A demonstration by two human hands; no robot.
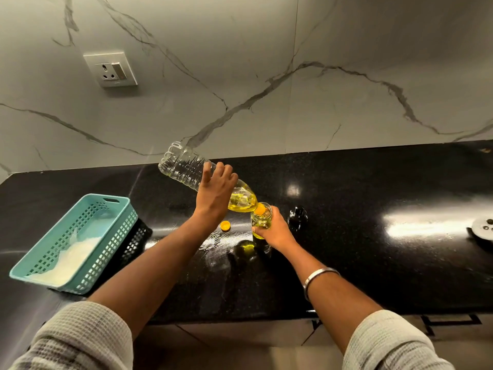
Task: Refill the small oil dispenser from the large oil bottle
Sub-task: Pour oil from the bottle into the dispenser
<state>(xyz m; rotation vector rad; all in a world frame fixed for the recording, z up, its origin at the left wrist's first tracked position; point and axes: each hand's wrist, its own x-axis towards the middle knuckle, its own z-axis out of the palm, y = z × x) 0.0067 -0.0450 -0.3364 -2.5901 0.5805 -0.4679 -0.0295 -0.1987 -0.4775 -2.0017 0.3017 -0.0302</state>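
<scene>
My left hand [215, 189] grips the large clear oil bottle [184, 166] round its middle and tips it neck-down to the right. Yellow oil is pooled at its shoulder, and its orange neck sits at the mouth of the small glass oil dispenser [262, 218]. My right hand [276, 231] holds the dispenser upright on the black counter [373, 257], fingers wrapped round its lower part. Yellow oil shows inside the dispenser. The bottle's orange cap [225, 225] lies on the counter between my arms. A black dispenser top [297, 217] stands just right of my right hand.
A teal plastic basket [34, 273] with something white inside sits on the counter at the left. A round metal object [484, 228] lies at the right edge. The marble wall with a socket [110, 69] rises behind. The counter's front edge runs below my forearms.
</scene>
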